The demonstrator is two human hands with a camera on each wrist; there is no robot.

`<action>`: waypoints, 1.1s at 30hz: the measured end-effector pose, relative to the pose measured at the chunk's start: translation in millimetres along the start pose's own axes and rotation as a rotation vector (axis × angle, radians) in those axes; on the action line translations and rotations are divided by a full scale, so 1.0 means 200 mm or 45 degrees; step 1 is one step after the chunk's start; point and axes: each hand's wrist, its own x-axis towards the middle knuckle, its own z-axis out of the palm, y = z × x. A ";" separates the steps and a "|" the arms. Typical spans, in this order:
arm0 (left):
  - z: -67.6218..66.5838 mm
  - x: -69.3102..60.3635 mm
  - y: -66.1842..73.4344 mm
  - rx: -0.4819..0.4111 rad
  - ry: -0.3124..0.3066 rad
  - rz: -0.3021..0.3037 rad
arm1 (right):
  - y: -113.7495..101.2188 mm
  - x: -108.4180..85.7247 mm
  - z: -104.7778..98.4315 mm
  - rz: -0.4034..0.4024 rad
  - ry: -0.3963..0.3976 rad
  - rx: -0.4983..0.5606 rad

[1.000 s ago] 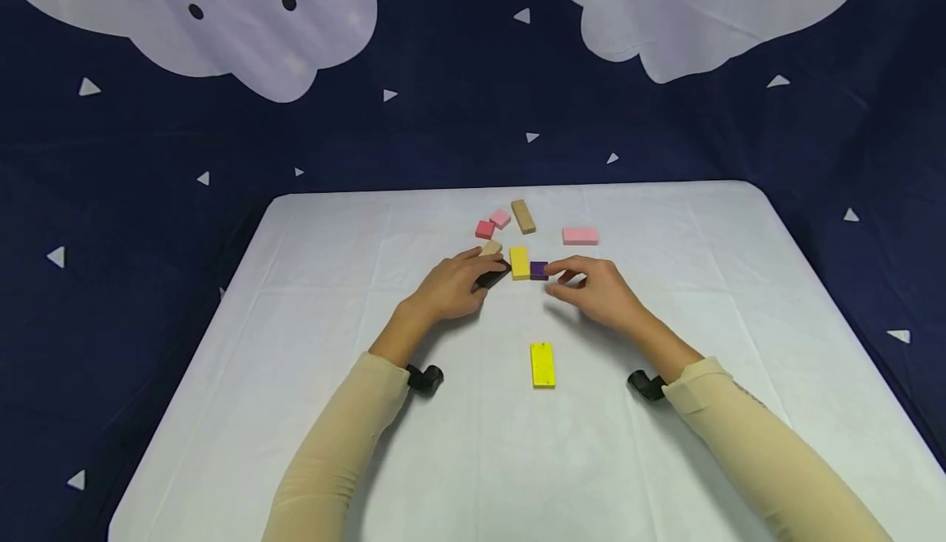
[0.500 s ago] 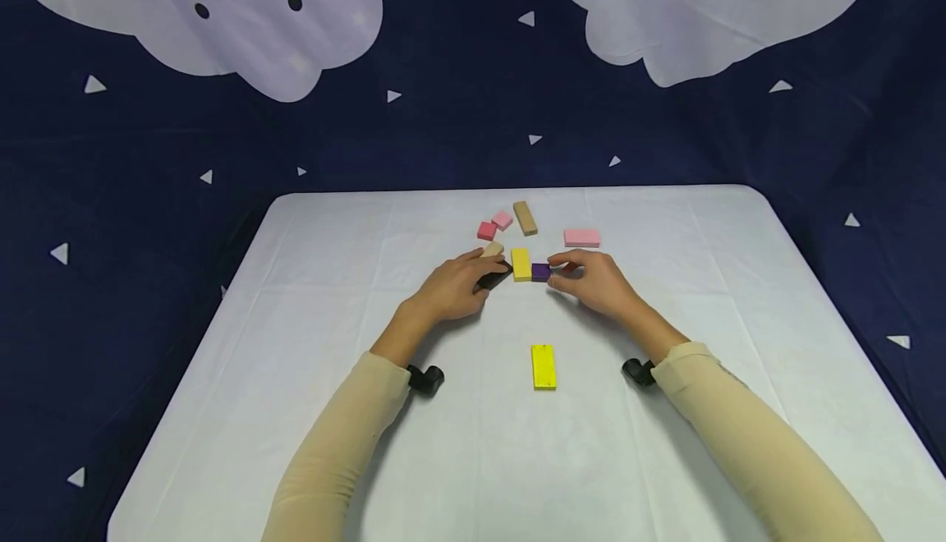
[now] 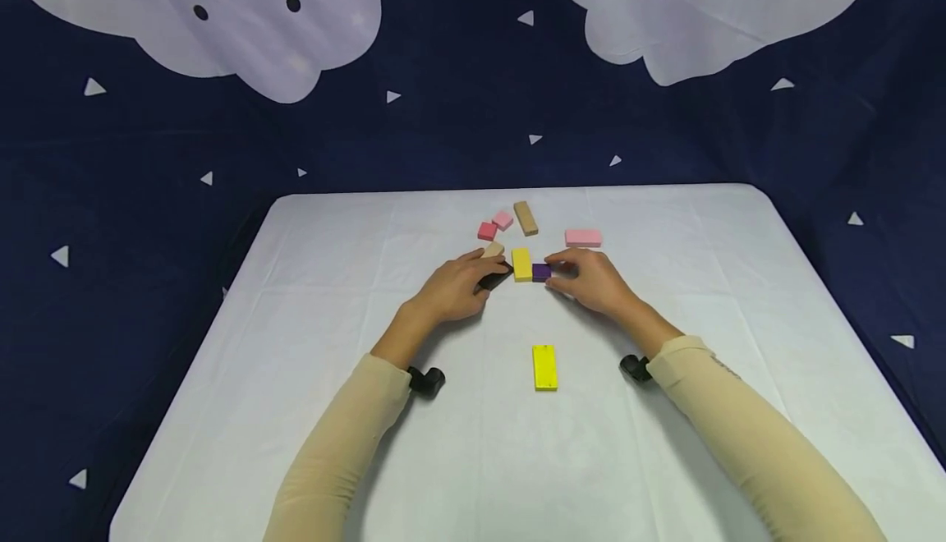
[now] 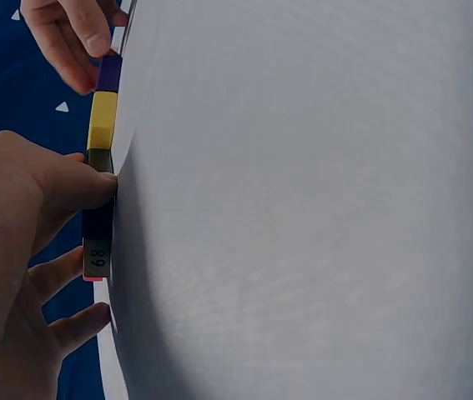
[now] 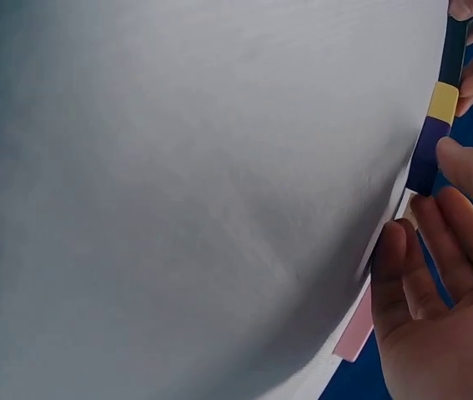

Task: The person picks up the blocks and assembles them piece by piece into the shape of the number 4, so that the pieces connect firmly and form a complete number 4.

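Observation:
On the white table, my left hand (image 3: 452, 286) grips a black block (image 3: 495, 277), thumb on its near side and fingers over its far side. A yellow block (image 3: 521, 264) stands just right of the black one, and a small purple block (image 3: 542, 273) sits against its right side. My right hand (image 3: 590, 281) pinches the purple block at its right end between thumb and index finger. In the right wrist view, the thumb touches the purple block (image 5: 428, 158) while the other fingers curve loosely below. A light wooden block (image 3: 493, 250) lies beyond my left fingers, partly hidden.
Farther back lie a red block (image 3: 487, 231), a small pink block (image 3: 502, 220), a tan wooden block (image 3: 525, 218) and a long pink block (image 3: 583, 238). Nearer me, a bright yellow block (image 3: 544, 368) lies alone. A dark blue cloth (image 3: 473, 140) hangs behind the table.
My right hand has moved slightly left, and its thumb and index finger have closed in on the purple block. The left hand stays in place on the black block.

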 end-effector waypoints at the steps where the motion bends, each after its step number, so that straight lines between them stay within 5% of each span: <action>1: 0.00 0.00 0.00 -0.002 -0.001 -0.001 | 0.00 0.00 0.00 -0.010 0.001 -0.015; 33: -0.03 0.02 0.00 -0.023 -0.016 0.024 | -0.03 0.00 0.00 0.038 0.021 -0.065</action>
